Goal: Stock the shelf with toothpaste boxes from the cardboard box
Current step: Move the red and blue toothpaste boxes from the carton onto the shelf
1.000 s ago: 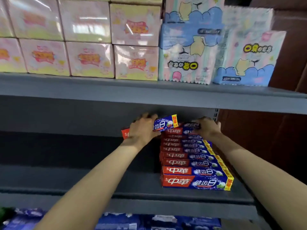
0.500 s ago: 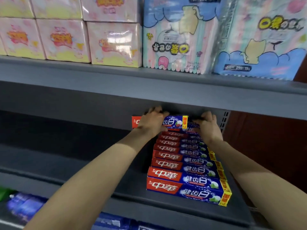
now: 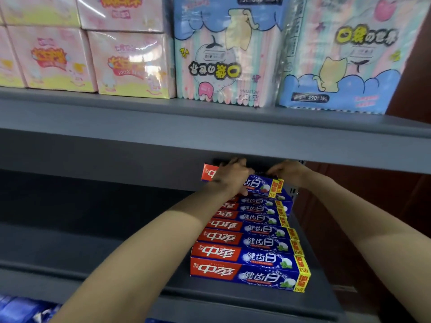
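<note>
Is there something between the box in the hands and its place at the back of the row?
Nothing visible. The left hand and right hand hold the top box above the far end of the row. The upper shelf hangs close above and hides the back.

Both arms reach forward, left hand [image 3: 231, 177] and right hand [image 3: 288, 172] gripping (fingers curled).
</note>
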